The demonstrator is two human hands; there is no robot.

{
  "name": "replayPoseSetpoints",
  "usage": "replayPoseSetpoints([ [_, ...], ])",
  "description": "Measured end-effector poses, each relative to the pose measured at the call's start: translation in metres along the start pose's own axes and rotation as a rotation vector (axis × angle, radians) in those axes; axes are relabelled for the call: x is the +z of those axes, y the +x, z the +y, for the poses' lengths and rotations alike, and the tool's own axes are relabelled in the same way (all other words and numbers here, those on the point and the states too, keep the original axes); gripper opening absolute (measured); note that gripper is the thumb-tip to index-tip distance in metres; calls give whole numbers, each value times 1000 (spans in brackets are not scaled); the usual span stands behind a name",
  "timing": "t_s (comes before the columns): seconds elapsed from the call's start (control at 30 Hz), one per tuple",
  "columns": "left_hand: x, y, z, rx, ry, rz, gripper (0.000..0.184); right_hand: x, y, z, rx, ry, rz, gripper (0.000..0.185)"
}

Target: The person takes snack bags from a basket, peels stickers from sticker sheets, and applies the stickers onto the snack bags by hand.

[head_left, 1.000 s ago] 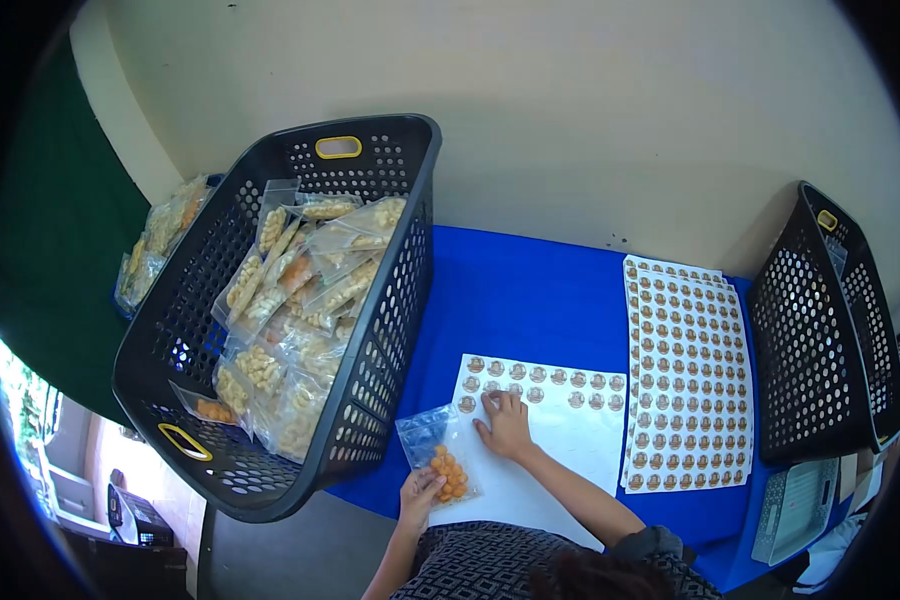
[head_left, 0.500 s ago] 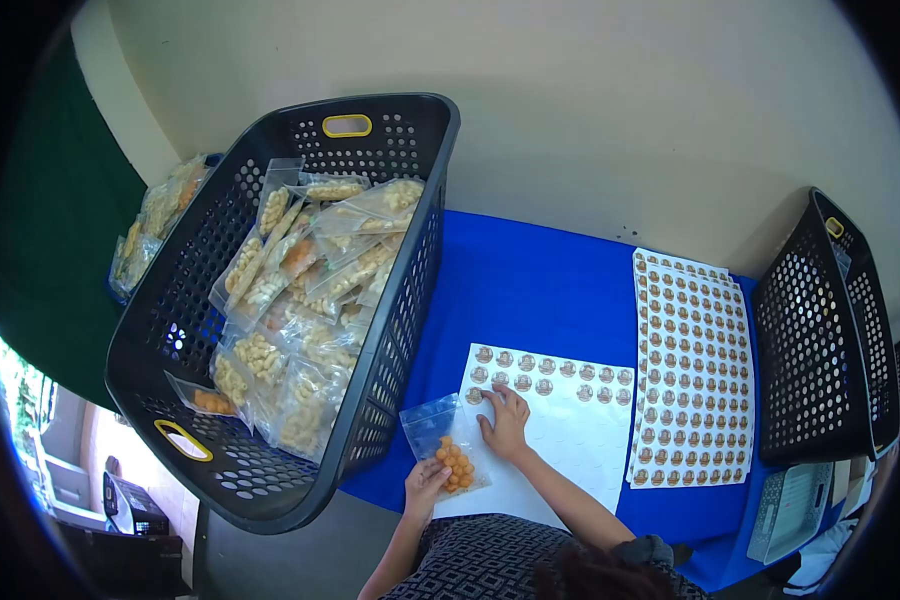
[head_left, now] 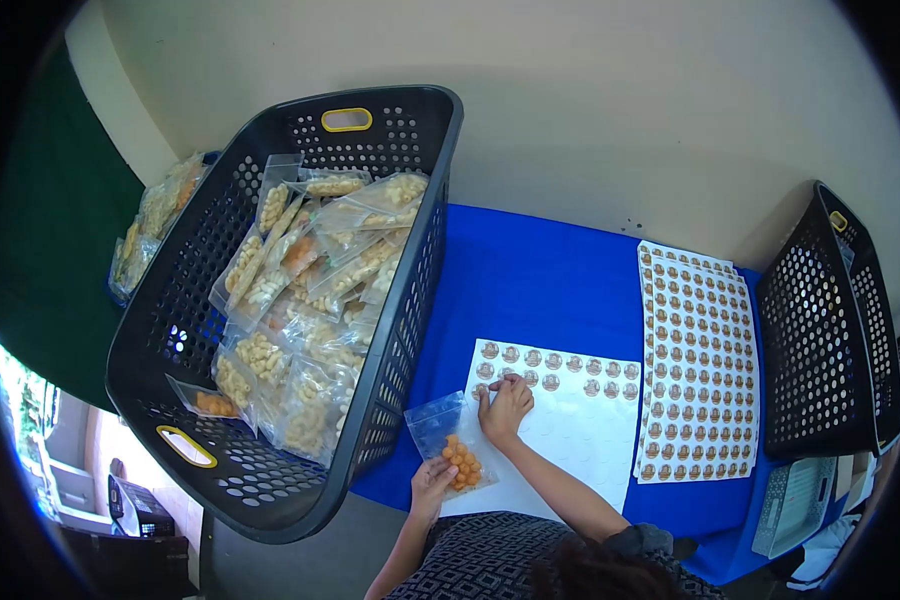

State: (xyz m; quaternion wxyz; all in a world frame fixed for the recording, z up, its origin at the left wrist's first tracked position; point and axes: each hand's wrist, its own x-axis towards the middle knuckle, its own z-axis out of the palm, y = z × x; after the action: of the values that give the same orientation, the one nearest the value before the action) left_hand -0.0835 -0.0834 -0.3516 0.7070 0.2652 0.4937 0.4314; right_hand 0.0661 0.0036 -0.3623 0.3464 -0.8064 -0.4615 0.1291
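Note:
My left hand (head_left: 432,484) pinches the lower left side of a clear plastic bag (head_left: 436,420) with round orange snack balls (head_left: 463,465) inside. The bag lies tilted over the left edge of a white sticker sheet (head_left: 570,440). Over that sheet is my right hand (head_left: 508,412), fingers curled and thumb by a round brown sticker (head_left: 481,391) at the left end of the remaining rows. Whether the sticker's edge is between the fingertips cannot be made out.
A big black basket (head_left: 370,340) of bagged pale snacks (head_left: 300,300) stands left of the sheet. Stacked full sticker sheets (head_left: 698,370) lie to the right on the blue cloth (head_left: 530,270). Beyond them are another black basket (head_left: 810,330) and a grey tray (head_left: 795,505).
My right hand's fingers have curled in more, and its thumb is now closer to the leftmost sticker. My left hand still holds the bag. The whole view has shifted slightly.

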Motion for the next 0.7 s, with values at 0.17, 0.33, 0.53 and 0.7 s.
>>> replayPoseSetpoints([
  [0.17, -1, 1, -2, 8, -6, 0, 31, 4, 7, 3, -48, -48, 17, 13],
  [0.33, 3, 0, 5, -38, -61, -31, 27, -2, 3, 7, -112, -17, 85, 14],
  [0.53, 23, -2, 18, 13, 27, -137, 22, -66, 1, 2, 437, 1241, -496, 11],
  [0.7, 56, -11, 48, 73, 13, -228, 27, -110, -3, -15, 624, 1530, -627, 8],
])
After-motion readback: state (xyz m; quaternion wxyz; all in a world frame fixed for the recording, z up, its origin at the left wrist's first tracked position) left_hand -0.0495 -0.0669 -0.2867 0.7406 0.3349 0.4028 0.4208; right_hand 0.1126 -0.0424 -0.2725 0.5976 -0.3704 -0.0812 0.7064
